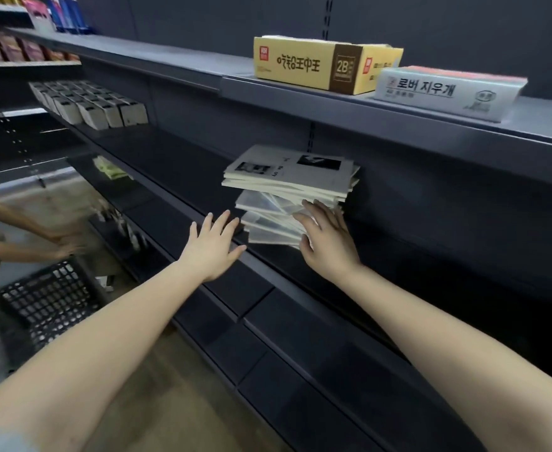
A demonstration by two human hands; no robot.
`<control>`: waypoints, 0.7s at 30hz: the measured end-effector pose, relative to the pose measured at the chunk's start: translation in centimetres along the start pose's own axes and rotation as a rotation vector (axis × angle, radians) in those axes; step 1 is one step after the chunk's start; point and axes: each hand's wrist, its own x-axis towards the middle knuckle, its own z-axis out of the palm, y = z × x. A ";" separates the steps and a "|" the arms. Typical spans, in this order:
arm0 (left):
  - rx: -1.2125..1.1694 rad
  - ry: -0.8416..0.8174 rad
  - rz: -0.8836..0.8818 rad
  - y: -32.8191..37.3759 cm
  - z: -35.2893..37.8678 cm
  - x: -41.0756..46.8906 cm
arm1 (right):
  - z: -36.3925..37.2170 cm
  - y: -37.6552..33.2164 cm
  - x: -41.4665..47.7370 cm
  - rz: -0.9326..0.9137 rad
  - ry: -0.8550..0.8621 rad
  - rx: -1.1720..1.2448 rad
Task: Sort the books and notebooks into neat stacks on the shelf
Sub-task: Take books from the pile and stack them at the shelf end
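Your view dim, deep shadow under the upper shelf [365,123], edges bowed, another person's arms [23,230] motion-blurred at left.

yellow box [300,65] "2B", grey box [447,93] "로버 지우개"

Uneven stack of pale books and notebooks [287,190] on dark shelf [202,187], upper ones overhanging, lower ones skewed.

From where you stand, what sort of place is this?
Probably a stationery shop: long dark display shelves, a yellow 2B box and a white eraser box up top, and a stack of notebooks below.
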 end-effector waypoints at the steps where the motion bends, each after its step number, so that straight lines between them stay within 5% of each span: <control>1: -0.004 0.005 -0.003 -0.6 -0.1 0.4 | 0.3 -0.3 0.9 -0.009 0.016 0.005; 10: -0.044 0.026 0.001 -5.8 -0.9 2.6 | 3.8 -3.5 8.5 -0.094 0.018 0.038; 21: -0.032 0.024 0.015 -10.3 -0.8 4.2 | 7.7 -6.7 14.9 0.068 -0.254 -0.278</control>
